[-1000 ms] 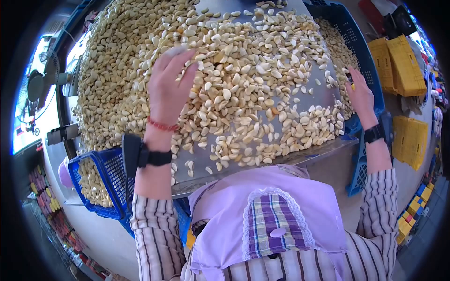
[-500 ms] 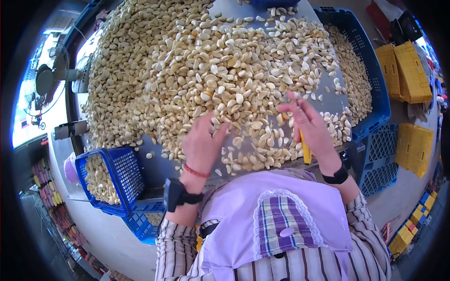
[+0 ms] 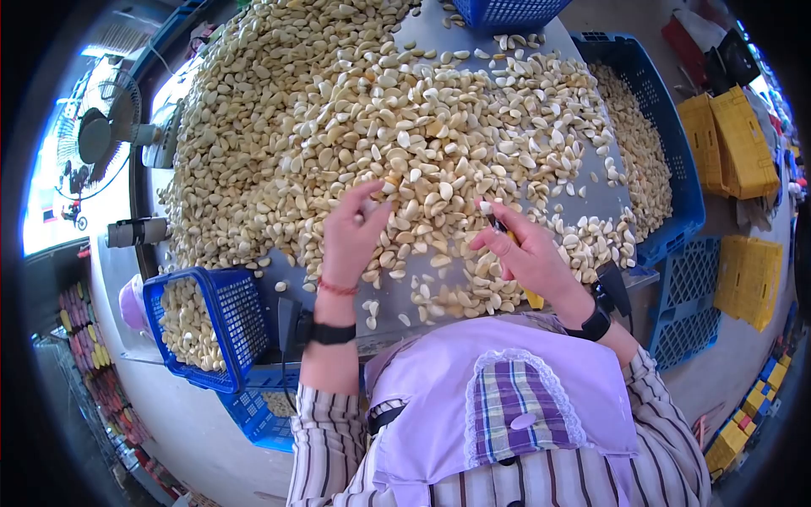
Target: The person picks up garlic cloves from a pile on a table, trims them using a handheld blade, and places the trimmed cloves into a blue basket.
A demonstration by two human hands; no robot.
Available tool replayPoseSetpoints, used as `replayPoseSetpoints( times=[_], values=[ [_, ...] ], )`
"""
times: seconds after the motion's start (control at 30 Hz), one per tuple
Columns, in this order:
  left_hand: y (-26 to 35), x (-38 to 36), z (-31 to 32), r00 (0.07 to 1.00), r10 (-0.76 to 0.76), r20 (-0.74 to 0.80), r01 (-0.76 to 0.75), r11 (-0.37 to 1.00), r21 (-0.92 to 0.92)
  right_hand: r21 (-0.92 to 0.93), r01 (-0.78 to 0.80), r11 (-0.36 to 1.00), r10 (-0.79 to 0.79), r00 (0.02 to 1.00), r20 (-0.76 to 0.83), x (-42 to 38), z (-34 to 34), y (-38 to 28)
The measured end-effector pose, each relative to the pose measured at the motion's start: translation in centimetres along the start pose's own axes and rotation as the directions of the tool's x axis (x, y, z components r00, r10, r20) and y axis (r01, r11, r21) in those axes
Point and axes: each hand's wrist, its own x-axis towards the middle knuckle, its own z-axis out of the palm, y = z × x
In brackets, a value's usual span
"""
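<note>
Pale, bean-like pieces (image 3: 422, 127) lie heaped over a metal table (image 3: 583, 203). My left hand (image 3: 355, 228), with a red cord and a black band at its wrist, is over the near side of the heap. Its thumb and fingers are curled toward each other around something small that I cannot make out. To the right, my right hand (image 3: 524, 249) holds a slim knife with a yellow handle (image 3: 533, 299) across the palm. A small white piece shows by its fingertips, beside the knife's dark upper part.
A blue basket (image 3: 239, 321) of pieces stands at the table's left corner, another blue basket (image 3: 511, 12) at the far edge. A large blue crate (image 3: 676, 127) of pieces is on the right, with yellow crates (image 3: 748, 283) beyond. A fan (image 3: 97, 135) stands at left.
My left hand has moved slightly left and up, its fingers now nearer together. My right hand has shifted left and down, turning the knife. The view has shifted a little.
</note>
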Motion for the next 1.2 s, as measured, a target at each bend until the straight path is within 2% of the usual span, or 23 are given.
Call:
replayPoseSetpoints(
  times=[0.03,0.07,0.1,0.2,0.23,0.27,0.3,0.33,0.37,0.43,0.5,0.57,0.63,0.7,0.77,0.83,0.9,0.93,0.97,1.0,1.03,1.07,1.2],
  values=[
    [0.4,0.9,0.2,0.991,0.127,0.038,-0.118,0.721,0.683,-0.002,0.0,1.0,0.0,1.0,0.006,0.0,0.2,0.0],
    [-1.7,1.8,0.1,0.953,0.282,0.113,-0.255,0.541,0.801,-0.004,0.002,1.0,-0.002,1.0,0.012,0.1,0.3,-0.2],
    [-2.8,2.2,0.0,0.951,0.288,0.111,-0.257,0.54,0.801,-0.007,0.007,1.0,-0.007,1.0,0.011,0.1,0.5,-0.4],
    [-3.4,3.1,-0.1,0.964,0.265,-0.022,-0.202,0.785,0.585,-0.024,-0.027,0.999,0.028,0.999,0.023,0.1,0.3,-1.2],
    [-3.1,2.8,0.2,0.964,0.265,-0.014,-0.207,0.785,0.583,-0.02,-0.029,0.999,0.029,0.999,0.015,0.0,0.3,-1.1],
    [-2.7,2.4,0.5,0.991,0.125,-0.058,-0.1,0.941,0.322,-0.009,0.006,1.0,-0.006,1.0,0.017,0.1,0.4,-0.9],
    [-1.9,1.7,0.8,0.998,-0.031,-0.061,0.033,0.999,0.032,0.003,0.037,0.999,-0.037,0.999,0.023,0.1,0.7,-0.8],
    [0.1,0.8,1.0,0.982,-0.187,-0.002,0.186,0.98,-0.069,0.006,0.032,0.999,-0.032,0.999,0.022,0.1,0.9,-1.0],
    [0.4,0.0,1.3,0.982,-0.19,-0.002,0.189,0.979,-0.069,-0.012,0.034,0.999,-0.033,0.997,0.063,0.1,1.1,-1.4],
    [0.8,-1.3,2.0,0.969,-0.234,0.081,0.247,0.896,-0.369,-0.028,0.037,0.999,-0.034,0.994,0.108,0.3,1.8,-1.4],
    [1.8,-2.2,2.8,0.965,-0.244,0.101,0.264,0.901,-0.345,-0.004,0.184,0.983,-0.18,0.969,0.171,0.5,2.5,-0.9],
    [2.4,-3.3,3.6,0.976,-0.153,0.153,0.194,0.933,-0.303,-0.052,0.2,0.978,-0.182,0.952,0.245,0.5,2.6,-1.9],
    [2.6,-4.3,3.7,0.958,-0.219,0.185,0.274,0.89,-0.365,0.086,-0.028,0.996,-0.01,0.912,0.411,0.3,2.5,-2.5],
    [2.0,-4.9,3.5,0.945,-0.18,0.271,0.314,0.728,-0.61,0.126,0.051,0.991,-0.099,0.906,0.412,0.4,2.9,-1.0],
    [0.3,-5.4,2.6,0.945,-0.124,0.301,0.3,0.694,-0.654,0.087,0.056,0.995,-0.085,0.924,0.372,0.5,3.2,-0.5],
    [1.4,-5.2,2.2,0.946,0.082,0.312,0.266,0.349,-0.899,0.082,0.002,0.997,-0.028,0.946,0.322,0.5,3.1,-1.5],
    [1.7,-4.5,0.0,0.978,0.038,0.206,0.177,0.376,-0.91,0.08,-0.145,0.986,0.128,0.974,0.188,0.5,2.6,-1.1],
    [1.2,-3.3,-2.0,0.984,-0.165,0.065,0.165,0.72,-0.674,0.132,-0.094,0.987,0.072,0.985,0.157,0.8,2.7,-0.3],
    [0.4,-2.1,-3.2,0.948,-0.281,-0.151,0.224,0.922,-0.316,0.13,-0.09,0.987,0.069,0.985,0.161,0.9,2.6,-0.2],
    [-1.4,-0.7,-3.7,0.947,-0.278,-0.161,0.218,0.924,-0.315,0.138,-0.092,0.986,0.07,0.986,0.151,0.9,2.6,-0.1],
    [-4.0,0.8,-4.5,0.975,-0.057,-0.214,0.132,0.926,0.354,0.147,-0.091,0.985,0.07,0.987,0.145,1.0,2.7,-0.1],
    [-5.2,1.4,-5.2,0.982,0.142,-0.12,0.034,0.497,0.867,0.13,-0.096,0.987,0.078,0.988,0.135,1.1,2.8,-0.2],
    [-4.4,0.4,0.1,0.962,0.202,-0.183,0.106,0.343,0.933,0.125,-0.093,0.988,0.074,0.986,0.147,1.0,3.3,-0.9]
  ],
)
